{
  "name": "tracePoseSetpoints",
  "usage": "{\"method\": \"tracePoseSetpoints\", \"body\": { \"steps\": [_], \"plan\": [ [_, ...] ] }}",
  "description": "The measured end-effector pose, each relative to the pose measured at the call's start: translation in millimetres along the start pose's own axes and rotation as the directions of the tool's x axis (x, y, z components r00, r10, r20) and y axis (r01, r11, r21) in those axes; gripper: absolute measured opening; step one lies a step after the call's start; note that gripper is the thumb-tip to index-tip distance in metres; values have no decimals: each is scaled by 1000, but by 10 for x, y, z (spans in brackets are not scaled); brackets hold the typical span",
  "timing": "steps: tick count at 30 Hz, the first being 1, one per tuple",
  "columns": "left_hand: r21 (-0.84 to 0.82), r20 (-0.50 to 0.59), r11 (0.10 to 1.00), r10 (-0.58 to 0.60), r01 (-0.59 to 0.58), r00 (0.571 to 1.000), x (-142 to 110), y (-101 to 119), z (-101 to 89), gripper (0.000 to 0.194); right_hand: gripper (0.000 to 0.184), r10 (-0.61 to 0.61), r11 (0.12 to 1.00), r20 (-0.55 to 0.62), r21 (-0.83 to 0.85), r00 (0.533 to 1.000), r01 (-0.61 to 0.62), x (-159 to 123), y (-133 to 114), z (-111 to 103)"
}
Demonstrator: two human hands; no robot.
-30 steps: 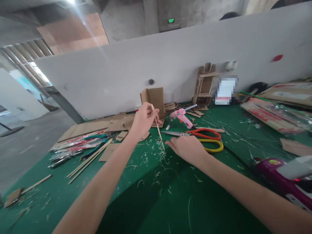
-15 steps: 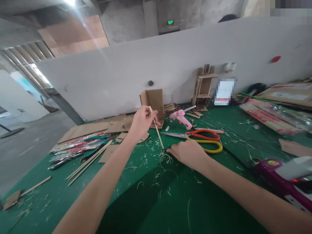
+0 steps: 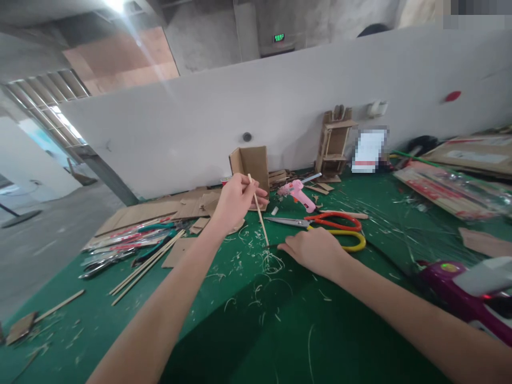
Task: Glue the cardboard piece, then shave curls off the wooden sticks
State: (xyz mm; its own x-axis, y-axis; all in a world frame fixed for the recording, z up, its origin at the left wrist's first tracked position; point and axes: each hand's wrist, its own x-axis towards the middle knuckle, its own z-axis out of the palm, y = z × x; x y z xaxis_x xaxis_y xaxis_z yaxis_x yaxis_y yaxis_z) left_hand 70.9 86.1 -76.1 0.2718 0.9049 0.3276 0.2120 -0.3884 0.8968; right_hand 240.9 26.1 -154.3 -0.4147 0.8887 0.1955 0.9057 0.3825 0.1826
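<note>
My left hand is closed in a pinch on a thin wooden stick, which slants down toward the table with its lower end near my right hand. My right hand is closed, low over the green table. A small dark tip shows between its fingers and the stick's end; the rest of what it holds is hidden. Large scissors with one red and one yellow handle lie just behind my right hand, blades pointing left. Thin pale shavings are scattered below the stick.
A pink glue gun lies behind the scissors. Folded cardboard and a small cardboard tower stand by the white partition. Loose sticks, pliers and packets lie left. A purple device stands right, near plastic-wrapped packs.
My right hand has shifted slightly to the right, away from the stick's lower end. The stick has moved a little to the right at its top, and some left fingers have spread slightly.
</note>
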Motion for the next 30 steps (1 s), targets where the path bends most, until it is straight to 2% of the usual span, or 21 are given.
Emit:
{"method": "tracePoseSetpoints", "body": {
  "steps": [4,6,10,12,16,18,22,24,30],
  "plan": [
    [-25,31,999,21,-20,999,-12,-5,21,11,56,146,989,-139,16,979,-145,92,29,-86],
    [-26,32,999,23,-22,999,-14,-5,21,10,57,198,980,-160,39,967,-194,121,24,-91],
    [-33,28,999,-1,2,1000,-8,-1,8,10,50,50,998,-50,32,997,-48,63,-30,5],
    [-39,39,999,-9,11,999,-7,1,11,10,49,14,1000,-41,17,999,-13,44,-44,22],
    [-41,62,999,21,-18,998,-8,0,28,9,51,145,989,-165,21,976,-144,112,-24,-38],
    [-34,51,999,25,-24,998,-7,-9,23,8,52,190,982,-161,51,968,-184,138,-26,-30],
    [-4,37,1000,21,-21,999,-7,-28,-11,8,51,84,993,-19,82,996,-82,91,-85,79],
    [4,51,1000,29,-29,998,-12,-25,-14,7,50,41,996,13,78,999,-42,71,-105,93],
    [7,51,999,45,-46,998,-4,-31,27,7,54,199,978,-146,95,969,-186,142,-37,5]
  ]
}}
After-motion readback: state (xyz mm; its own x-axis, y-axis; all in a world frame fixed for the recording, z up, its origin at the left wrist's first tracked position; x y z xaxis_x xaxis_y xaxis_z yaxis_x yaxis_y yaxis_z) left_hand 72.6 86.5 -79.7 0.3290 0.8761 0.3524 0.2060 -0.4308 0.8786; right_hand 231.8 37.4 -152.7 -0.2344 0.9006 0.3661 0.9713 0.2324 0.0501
